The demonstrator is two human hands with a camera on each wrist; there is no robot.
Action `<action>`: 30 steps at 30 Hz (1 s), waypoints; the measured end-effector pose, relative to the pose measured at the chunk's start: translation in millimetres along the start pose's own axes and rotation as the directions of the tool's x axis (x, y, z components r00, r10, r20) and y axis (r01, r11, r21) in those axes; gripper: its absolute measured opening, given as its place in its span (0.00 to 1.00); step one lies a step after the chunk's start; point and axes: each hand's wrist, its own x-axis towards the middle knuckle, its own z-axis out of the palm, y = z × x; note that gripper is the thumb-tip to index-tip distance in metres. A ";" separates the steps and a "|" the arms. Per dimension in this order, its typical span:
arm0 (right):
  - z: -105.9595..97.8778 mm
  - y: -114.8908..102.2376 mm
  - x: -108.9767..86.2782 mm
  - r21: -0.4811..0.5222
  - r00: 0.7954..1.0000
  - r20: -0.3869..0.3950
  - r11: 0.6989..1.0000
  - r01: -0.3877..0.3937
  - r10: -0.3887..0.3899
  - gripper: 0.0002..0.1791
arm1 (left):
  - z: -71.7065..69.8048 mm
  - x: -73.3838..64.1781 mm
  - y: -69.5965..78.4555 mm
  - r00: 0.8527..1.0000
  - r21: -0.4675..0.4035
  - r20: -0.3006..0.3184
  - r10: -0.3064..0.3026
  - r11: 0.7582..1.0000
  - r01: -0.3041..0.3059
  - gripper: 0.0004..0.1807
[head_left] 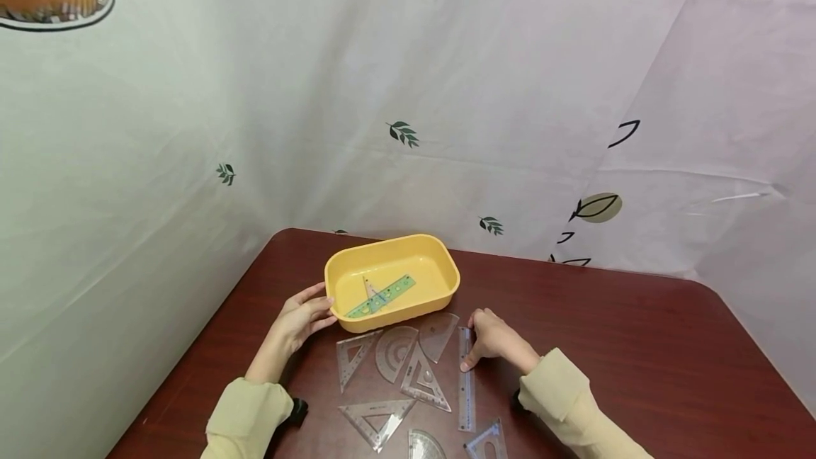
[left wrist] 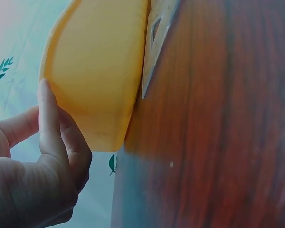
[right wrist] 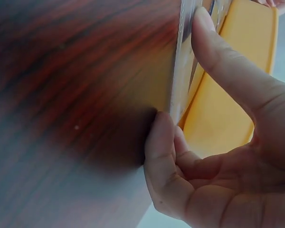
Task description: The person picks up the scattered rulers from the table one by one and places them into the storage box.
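My left hand (head_left: 302,316) holds the left end of a yellow plastic bin (head_left: 440,296), with a fingertip at its rim and other fingers bent against the outer wall. Inside the bin lie a green ruler (head_left: 398,287) and a small set square (head_left: 367,287), partly overlapped. To the right, my right hand (head_left: 496,337) grips a clear straight ruler (head_left: 467,402) near its far end. The thumb (right wrist: 218,45) lies on the ruler's face, and curled fingers (right wrist: 161,142) are at its edge and end.
Clear set squares (head_left: 377,420) and protractors (head_left: 397,353) lie on the dark red table (head_left: 605,346) in front of the bin. Another set square (head_left: 487,441) is near the ruler's near end. A white patterned cloth (head_left: 510,126) hangs behind the table.
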 end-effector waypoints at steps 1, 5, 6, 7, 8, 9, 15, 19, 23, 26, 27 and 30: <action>0.2 0.7 0.5 0.000 1.000 0.006 1.000 -0.007 0.007 0.34 | 0.1 0.0 -0.1 1.000 0.000 0.001 0.000 1.000 0.000 0.37; 0.4 3.4 1.7 0.013 1.000 0.015 1.000 -0.019 0.018 0.34 | 0.4 0.0 0.0 1.000 0.005 -0.002 -0.001 1.000 0.001 0.37; 0.2 4.1 1.8 0.017 1.000 0.016 1.000 -0.018 0.018 0.34 | 0.4 -0.1 0.1 1.000 0.007 -0.004 -0.001 1.000 0.001 0.37; -0.1 4.7 1.9 0.022 1.000 0.020 1.000 -0.020 0.020 0.34 | 0.4 -0.1 0.1 1.000 0.008 -0.004 -0.001 1.000 0.001 0.37; -0.4 5.4 1.9 0.036 1.000 0.020 0.999 -0.019 0.019 0.34 | 0.4 -0.2 0.1 1.000 0.008 -0.006 -0.001 1.000 0.001 0.37; -0.9 6.0 1.9 0.052 1.000 0.021 0.998 -0.019 0.018 0.34 | 0.3 -0.3 0.0 1.000 0.009 -0.006 -0.002 1.000 0.002 0.37; -3.4 12.8 2.9 0.166 1.000 0.002 0.986 -0.027 0.027 0.34 | 0.3 -0.6 -0.3 1.000 -0.002 -0.007 -0.005 1.000 0.005 0.37; -3.7 21.7 5.1 0.287 0.999 -0.021 0.957 -0.034 0.042 0.33 | 0.4 -0.7 -0.3 1.000 -0.004 -0.006 -0.005 1.000 0.005 0.37; -3.4 32.0 8.1 0.493 0.999 0.010 0.868 -0.050 0.052 0.29 | 0.4 -0.6 -0.2 1.000 -0.006 -0.008 -0.003 1.000 0.003 0.36; -3.0 37.4 10.1 0.626 0.997 0.058 0.777 -0.073 0.047 0.26 | 0.4 -0.4 -0.8 1.000 -0.012 -0.004 0.001 1.000 -0.001 0.37; -2.7 38.4 10.7 0.661 0.996 0.076 0.745 -0.087 0.049 0.26 | 0.6 -0.3 -1.0 1.000 -0.012 -0.006 0.000 1.000 0.000 0.37; -1.8 39.7 11.7 0.700 0.995 0.095 0.708 -0.097 0.043 0.25 | 0.8 0.3 -1.8 1.000 -0.014 -0.008 -0.001 1.000 0.001 0.37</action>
